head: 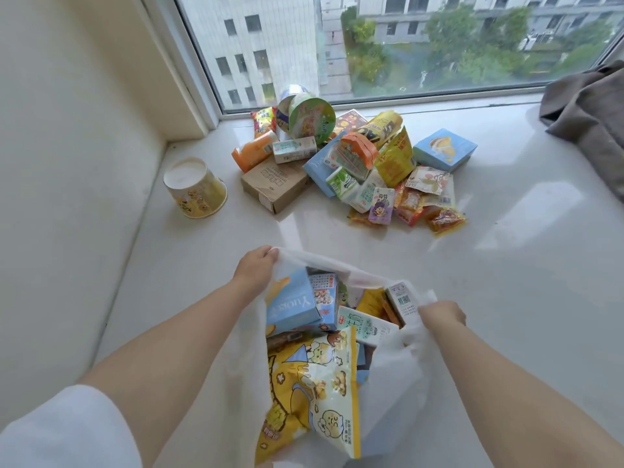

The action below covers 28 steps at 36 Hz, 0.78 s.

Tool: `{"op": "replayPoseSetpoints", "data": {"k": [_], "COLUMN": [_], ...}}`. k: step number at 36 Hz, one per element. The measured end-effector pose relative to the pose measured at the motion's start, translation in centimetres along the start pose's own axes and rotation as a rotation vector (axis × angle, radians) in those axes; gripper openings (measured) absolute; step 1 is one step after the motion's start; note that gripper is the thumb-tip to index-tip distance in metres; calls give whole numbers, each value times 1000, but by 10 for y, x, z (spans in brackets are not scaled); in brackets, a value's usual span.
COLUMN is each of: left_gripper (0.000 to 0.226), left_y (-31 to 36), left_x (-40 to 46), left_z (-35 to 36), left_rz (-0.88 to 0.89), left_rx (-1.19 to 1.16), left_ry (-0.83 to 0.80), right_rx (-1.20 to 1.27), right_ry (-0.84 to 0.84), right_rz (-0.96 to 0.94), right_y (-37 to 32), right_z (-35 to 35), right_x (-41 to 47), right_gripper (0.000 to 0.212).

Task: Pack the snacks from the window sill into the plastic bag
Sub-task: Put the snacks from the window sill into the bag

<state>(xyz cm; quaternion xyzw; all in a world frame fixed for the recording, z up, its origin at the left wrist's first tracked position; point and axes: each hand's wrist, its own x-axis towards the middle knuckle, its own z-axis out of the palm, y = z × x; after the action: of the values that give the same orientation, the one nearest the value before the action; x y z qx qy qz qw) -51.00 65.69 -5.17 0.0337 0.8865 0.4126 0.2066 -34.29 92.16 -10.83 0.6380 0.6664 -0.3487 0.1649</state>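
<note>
A white plastic bag (398, 366) lies open on the window sill (506, 265) in front of me. My left hand (255, 268) grips its far left rim, and my right hand (440, 314) grips its right rim. Inside are a yellow popcorn bag (314, 393), a light blue box (290, 304) and several small cartons. Further back, near the glass, a pile of snacks (354, 160) rests on the sill: a brown carton (273, 184), a blue box (444, 148), a green cup noodle tub (309, 118) and several small packets.
A yellow paper cup (194, 187) stands apart at the left by the wall. A grey-brown cloth (587, 116) lies at the right end of the sill. The window glass (405, 45) runs along the back and the wall (67, 130) closes the left side.
</note>
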Motion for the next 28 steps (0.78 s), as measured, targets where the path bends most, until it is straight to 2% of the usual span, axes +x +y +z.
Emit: {"op": "replayPoseSetpoints", "data": {"k": [1,3,6,8,10,11,12,14,16,21,25,28], "left_gripper": [24,23,24,28,26,24,23,26,33,36,26,26], "left_y": [2,5,7,7,4,2,-2,-7,-9,-2,15,32], "left_x": [-1,-3,-4,-5,-5,-5,-5,-5,-5,2,9,15], "left_z": [0,-1,-3,-5,-11,-14,-18,-26,-33,-41,-42,-34], "left_rz": [-18,-41,-72,-111,-174,-208,-241,-295,-309,-309,-176,-74], "left_rx": [-56,-128,-191,-234,-291,-317,-335,-358,-279,69,218,212], "left_ry": [8,30,100,197,296,348,397,465,466,180,71,59], "right_rx": [67,165,411,674,1003,1136,1169,1074,886,297,104,70], "right_ry": [-14,10,2,8,-59,-58,-34,27,86,69,83,168], "right_rz": [23,-63,-181,-125,-44,-34,-58,-168,-267,-280,-270,-331], "right_y": [0,-3,-15,-26,-33,-35,-36,-35,-31,-11,-16,-29], "right_z": [1,3,-2,-14,-29,-37,-45,-55,-57,-55,-60,-62], "right_x": [-2,-8,-17,-24,-31,-34,-37,-42,-42,-31,-35,-38], "right_gripper": [37,33,38,38,21,19,23,29,33,41,39,51]}}
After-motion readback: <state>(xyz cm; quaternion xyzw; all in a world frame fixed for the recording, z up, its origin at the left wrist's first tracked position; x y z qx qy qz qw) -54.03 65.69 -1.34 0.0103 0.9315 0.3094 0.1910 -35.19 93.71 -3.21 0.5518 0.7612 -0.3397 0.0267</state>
